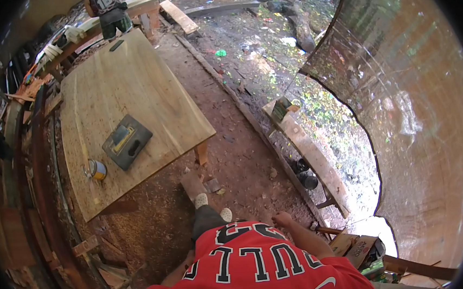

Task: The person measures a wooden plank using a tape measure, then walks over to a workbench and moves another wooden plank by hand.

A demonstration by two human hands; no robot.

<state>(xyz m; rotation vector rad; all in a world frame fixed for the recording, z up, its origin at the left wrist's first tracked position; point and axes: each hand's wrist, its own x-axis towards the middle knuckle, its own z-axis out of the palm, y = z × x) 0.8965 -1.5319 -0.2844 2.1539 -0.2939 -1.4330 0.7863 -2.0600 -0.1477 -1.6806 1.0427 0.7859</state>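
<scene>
My right hand (pixel 282 219) hangs beside my body over the dirt floor, its fingers loosely curled, with nothing visible in it. The left arm runs down along my other side. Only a small part of my left hand (pixel 188 261) shows at the edge of the red shirt, and its fingers are hidden. In front and to the left stands a wooden table (pixel 123 82). A dark tool case (pixel 127 142) with a yellow marking lies flat on it, and a tin can (pixel 96 170) stands near its left edge. Neither hand touches these things.
A dark flat object (pixel 116 45) lies at the table's far end, where another person (pixel 108 13) stands. Right of me are a narrow plank bench (pixel 311 154) and some cardboard boxes (pixel 359 248). Timber (pixel 44 213) lines the left side. A wood block (pixel 193 184) lies by my feet.
</scene>
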